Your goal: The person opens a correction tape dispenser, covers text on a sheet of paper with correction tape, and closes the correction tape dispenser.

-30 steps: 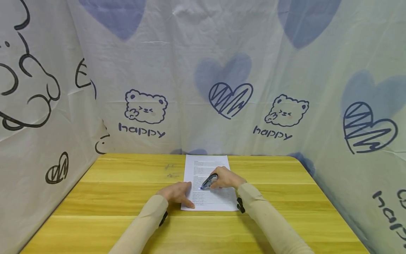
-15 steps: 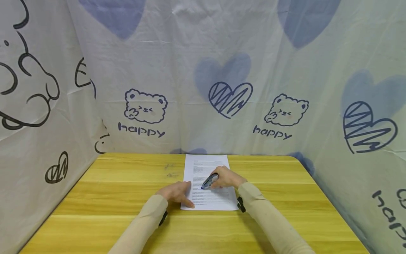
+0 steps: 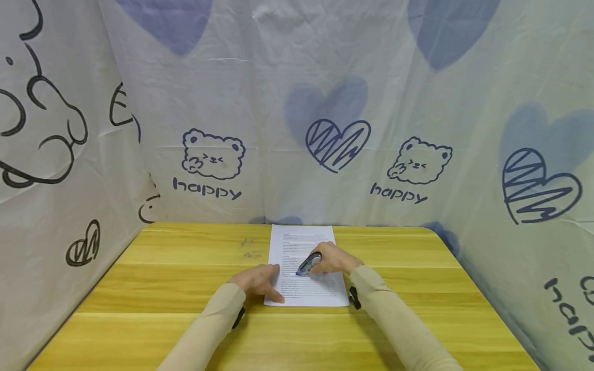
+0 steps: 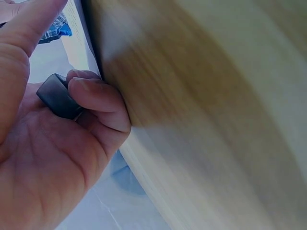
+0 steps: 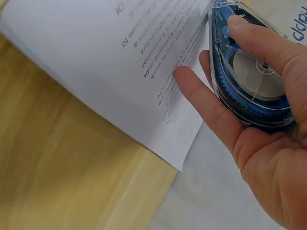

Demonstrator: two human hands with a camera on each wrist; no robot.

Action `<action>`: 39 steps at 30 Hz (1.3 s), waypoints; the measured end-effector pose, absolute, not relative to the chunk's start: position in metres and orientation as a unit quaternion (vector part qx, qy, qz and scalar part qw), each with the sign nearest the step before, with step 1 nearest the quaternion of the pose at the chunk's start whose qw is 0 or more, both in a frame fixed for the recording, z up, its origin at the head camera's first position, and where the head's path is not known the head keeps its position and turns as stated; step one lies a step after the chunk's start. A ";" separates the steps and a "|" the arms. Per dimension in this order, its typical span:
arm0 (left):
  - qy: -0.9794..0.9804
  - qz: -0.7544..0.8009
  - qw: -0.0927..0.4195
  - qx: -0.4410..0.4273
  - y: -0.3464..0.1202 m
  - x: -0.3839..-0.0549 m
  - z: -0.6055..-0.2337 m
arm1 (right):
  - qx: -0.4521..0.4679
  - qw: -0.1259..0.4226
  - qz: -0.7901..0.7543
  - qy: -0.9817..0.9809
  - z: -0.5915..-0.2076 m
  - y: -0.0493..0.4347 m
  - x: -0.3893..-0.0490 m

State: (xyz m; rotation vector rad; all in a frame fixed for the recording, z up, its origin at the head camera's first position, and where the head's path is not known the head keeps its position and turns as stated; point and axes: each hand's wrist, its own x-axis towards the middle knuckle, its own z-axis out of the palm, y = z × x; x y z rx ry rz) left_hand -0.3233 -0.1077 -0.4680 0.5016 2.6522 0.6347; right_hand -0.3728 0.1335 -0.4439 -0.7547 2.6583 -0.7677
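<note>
A printed sheet of paper (image 3: pixel 301 234) lies on the wooden table. My right hand (image 3: pixel 331 258) grips a correction tape (image 3: pixel 307 264), tilted with its tip down at a line of text near the sheet's middle. Its clear case shows a blue gear and a white reel in the right wrist view, between the thumb (image 5: pixel 259 40) and fingers. At the sheet's lower left, my left hand (image 3: pixel 257 281) rests with thumb and forefinger spread on the paper's edge. In the left wrist view, its other fingers curl round a small dark cap (image 4: pixel 60 96), which the head view hides.
The yellow wooden table (image 3: pixel 176 288) extends on both sides of the sheet. Faint marks (image 3: pixel 250 254) show on the wood left of the paper. White cloth (image 3: pixel 278 62) with hearts and bears hangs behind the table and along both sides.
My right hand has shifted slightly to the right with the correction tape, its tip sliding a short way along the line. The left hand stays in place on the sheet.
</note>
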 end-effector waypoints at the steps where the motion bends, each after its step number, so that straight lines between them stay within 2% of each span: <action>1: 0.941 0.224 0.183 0.177 -0.108 -0.323 -0.468 | -0.262 0.136 -0.265 0.918 -0.444 0.134 -0.373; 39: 0.938 0.228 0.183 0.184 -0.108 -0.324 -0.468 | -0.252 0.139 -0.264 0.920 -0.446 0.144 -0.374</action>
